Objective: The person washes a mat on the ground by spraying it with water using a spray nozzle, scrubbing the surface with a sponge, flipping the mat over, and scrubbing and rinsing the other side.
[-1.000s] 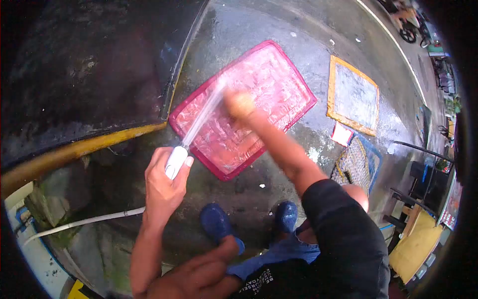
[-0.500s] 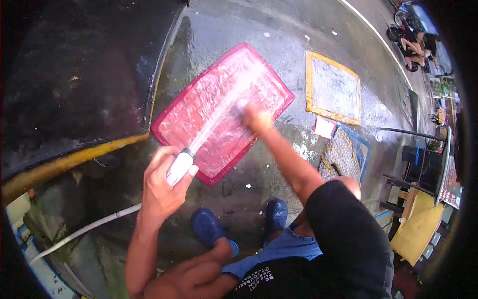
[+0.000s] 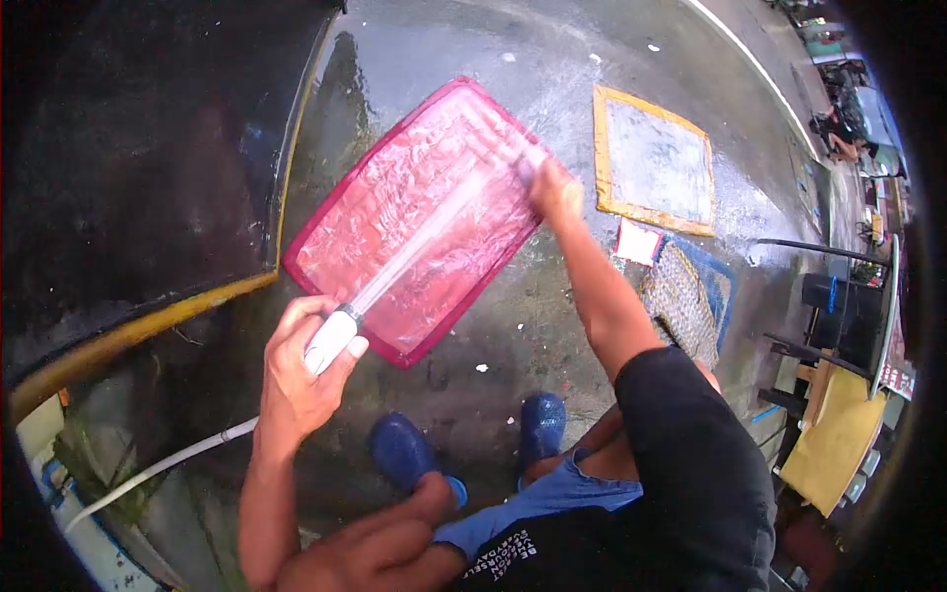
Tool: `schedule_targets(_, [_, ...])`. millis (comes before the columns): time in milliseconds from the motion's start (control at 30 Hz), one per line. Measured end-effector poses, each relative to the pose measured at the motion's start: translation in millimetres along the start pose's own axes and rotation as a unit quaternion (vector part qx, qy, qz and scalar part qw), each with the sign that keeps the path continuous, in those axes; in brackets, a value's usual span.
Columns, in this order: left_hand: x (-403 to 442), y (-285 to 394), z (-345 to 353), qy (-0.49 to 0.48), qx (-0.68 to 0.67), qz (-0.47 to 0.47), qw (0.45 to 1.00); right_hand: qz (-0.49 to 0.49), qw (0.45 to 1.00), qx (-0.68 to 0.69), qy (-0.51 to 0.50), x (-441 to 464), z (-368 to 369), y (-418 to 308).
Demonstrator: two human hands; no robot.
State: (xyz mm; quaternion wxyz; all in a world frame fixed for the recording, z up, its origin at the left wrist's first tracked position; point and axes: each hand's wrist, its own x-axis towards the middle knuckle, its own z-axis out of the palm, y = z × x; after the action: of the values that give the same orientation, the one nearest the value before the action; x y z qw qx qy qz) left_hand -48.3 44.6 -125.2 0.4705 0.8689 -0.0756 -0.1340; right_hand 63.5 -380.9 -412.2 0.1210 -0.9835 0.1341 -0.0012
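Observation:
In my left hand [image 3: 304,380] is a white spray nozzle [image 3: 333,338], fingers wrapped around it. A stream of water runs from it onto a pink-red mat [image 3: 395,227] with a darker red border, lying flat on the wet ground. My right hand [image 3: 558,192] is closed at the mat's upper right edge. Motion blurs its fingers, and a pale, smeared thing shows at their tips, its kind unclear. A white hose [image 3: 163,472] trails from the nozzle to the lower left.
To the right lie a grey mat with a yellow border [image 3: 653,163], a small white cloth with red edging [image 3: 637,243] and a patterned mat [image 3: 681,301] over a blue one. A dark raised platform [image 3: 148,168] with a yellow edge [image 3: 148,331] stands left. My blue clogs [image 3: 402,449] are below.
My right hand has moved up and right across the pink-red mat to its edge. My left hand keeps hold of the nozzle, water still running. The view has shifted slightly.

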Motion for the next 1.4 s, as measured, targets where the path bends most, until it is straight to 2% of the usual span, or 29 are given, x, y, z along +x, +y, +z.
schedule_targets(33, [-3.0,-0.5,-0.1,-0.003,0.007,-0.016,1.0,0.063,0.997,-0.004,0.047,9.7,-26.2,-12.1])
schedule_targets(100, [-2.0,0.0,1.0,0.0,0.017,-0.041,0.999,0.114,0.988,0.027,0.098,0.8,6.4,-21.4])
schedule_targets(167, [3.5,1.4,6.3,0.003,0.031,-0.012,0.999,0.052,0.988,0.031,0.14,-50.4,30.3,-72.1])
schedule_targets(200, [5.1,2.1,8.1,0.003,0.039,0.0,0.999,-0.054,0.997,0.004,0.049,-89.2,34.7,-97.2])
schedule_targets(267, [9.0,8.2,8.0,0.006,0.023,-0.007,1.0,-0.178,0.98,-0.012,-0.086,-107.5,31.8,-107.3])
schedule_targets(333, [8.0,7.8,4.1,0.009,0.026,0.0,1.0,-0.208,0.962,0.013,-0.175,-77.6,19.9,-75.3])
schedule_targets(367, [4.3,4.3,0.3,0.02,0.036,0.01,0.999,-0.239,0.97,0.035,0.031,-43.6,43.5,-28.7])
schedule_targets(400, [-0.4,1.2,-3.2,0.033,0.046,0.02,0.998,-0.081,0.995,-0.008,-0.054,-10.1,19.7,-17.6])
schedule_targets(433, [-7.2,0.3,-6.4,0.027,0.044,-0.011,0.999,-0.031,0.994,0.095,0.037,21.9,27.7,9.6])
schedule_targets(500, [-12.8,1.0,-13.0,0.023,0.035,-0.06,0.997,0.128,0.99,0.01,0.059,44.6,-8.8,2.6])
schedule_targets(600, [-12.8,-2.6,-7.7,0.027,0.014,-0.062,0.998,0.098,0.992,0.035,0.069,-9.7,5.2,-59.2])
schedule_targets(633, [-11.8,-3.7,-3.1,0.025,0.014,-0.056,0.998,0.107,0.993,0.056,-0.003,-47.9,25.4,-86.7])
schedule_targets(667, [-8.4,-4.6,1.5,0.023,0.013,-0.047,0.999,0.02,0.991,0.05,-0.123,-88.2,32.3,-117.1])
schedule_targets(700, [-3.2,-5.0,4.5,0.022,0.014,-0.037,0.999,-0.057,0.99,0.037,-0.121,-138.9,61.7,-145.1])
schedule_targets(767, [1.4,-4.4,3.2,0.009,0.024,-0.021,0.999,-0.331,0.886,0.113,-0.306,-187.3,40.1,-205.3])
schedule_targets(867, [-3.9,-4.7,-4.3,0.015,0.031,-0.034,0.999,-0.408,0.899,0.081,-0.135,-126.5,58.8,-194.4])
schedule_targets(900, [-9.1,-4.8,-8.2,0.025,0.028,-0.044,0.998,-0.248,0.937,0.122,-0.215,-80.3,57.3,-191.1])
schedule_targets(933, [-15.4,-7.2,-10.8,0.034,0.024,-0.054,0.998,-0.033,0.909,0.317,-0.268,-45.8,32.4,-192.1])
schedule_targets(967, [-20.9,-13.9,-15.1,0.041,0.057,-0.031,0.997,0.187,0.812,0.509,-0.217,-11.3,5.4,-193.9])
schedule_targets(1000, [-26.7,-14.4,-18.2,0.042,0.039,-0.074,0.996,0.081,0.945,0.294,-0.122,8.5,14.6,-193.1])
schedule_targets(1033, [-30.8,-13.6,-22.1,0.047,0.022,-0.115,0.992,-0.035,0.998,0.057,-0.011,26.5,23.4,-202.0])
schedule_targets(1067, [-31.7,-14.4,-23.1,0.057,0.026,-0.107,0.992,-0.031,0.997,0.067,0.022,15.2,39.5,-212.2])
schedule_targets(1133, [-33.2,-16.1,-20.1,0.065,0.028,-0.088,0.994,-0.057,0.976,0.208,-0.007,-60.1,67.5,-252.7])
schedule_targets(1167, [-32.0,-15.3,-19.0,0.068,0.029,-0.091,0.993,-0.112,0.962,0.243,-0.052,-97.3,76.5,-269.5])
schedule_targets(1233, [-28.8,-16.7,-19.6,0.075,0.036,-0.098,0.992,-0.288,0.893,0.219,-0.266,-137.3,80.2,-288.3])
schedule_targets(1300, [-33.3,-24.6,-22.9,0.077,0.047,-0.107,0.99,-0.466,0.878,0.077,-0.08,-118.8,106.3,-282.1])
schedule_targets(1333, [-37.1,-29.6,-24.1,0.084,0.051,-0.109,0.989,-0.256,0.905,0.159,-0.302,-84.5,90.2,-281.9])
schedule_targets(1367, [-42.6,-33.0,-24.4,0.09,0.054,-0.112,0.988,0.017,0.909,0.242,-0.339,-56.1,45.0,-295.5])
schedule_targets(1400, [-49.3,-34.5,-23.8,0.088,0.05,-0.123,0.987,-0.2,0.964,0.112,-0.133,-26.0,62.1,-280.3])
